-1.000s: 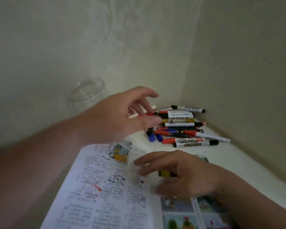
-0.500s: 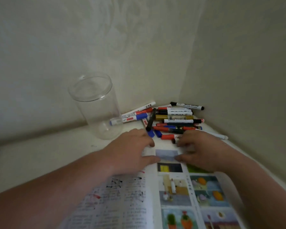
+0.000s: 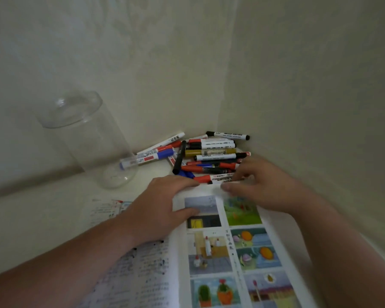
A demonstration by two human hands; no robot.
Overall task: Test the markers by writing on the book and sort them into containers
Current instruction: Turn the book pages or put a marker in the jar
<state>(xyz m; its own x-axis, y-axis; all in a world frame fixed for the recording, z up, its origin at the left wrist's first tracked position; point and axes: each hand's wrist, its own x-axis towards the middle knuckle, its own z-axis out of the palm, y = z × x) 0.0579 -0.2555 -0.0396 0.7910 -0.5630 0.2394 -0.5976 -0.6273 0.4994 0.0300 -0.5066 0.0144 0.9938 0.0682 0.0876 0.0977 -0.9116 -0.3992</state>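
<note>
From here I see the markers (image 3: 211, 160) in red, blue, black and one mustard-gold, many with white barrels. The jar (image 3: 85, 138) is clear. The book (image 3: 209, 252) has bright picture panels beside a white page of black print with ink specks. The table (image 3: 42, 218) is white.

An open book (image 3: 211, 254) lies on the white counter (image 3: 40, 221). The left hand (image 3: 158, 207) rests flat across its upper spine, thumb on the picture page. The right hand (image 3: 267, 187) is at the page's top edge with its fingertips on the nearest marker (image 3: 220, 180), but blur hides any grip. A pile of markers (image 3: 211, 152) fills the corner, and a clear jar (image 3: 87, 138) stands upright just left of it.
</note>
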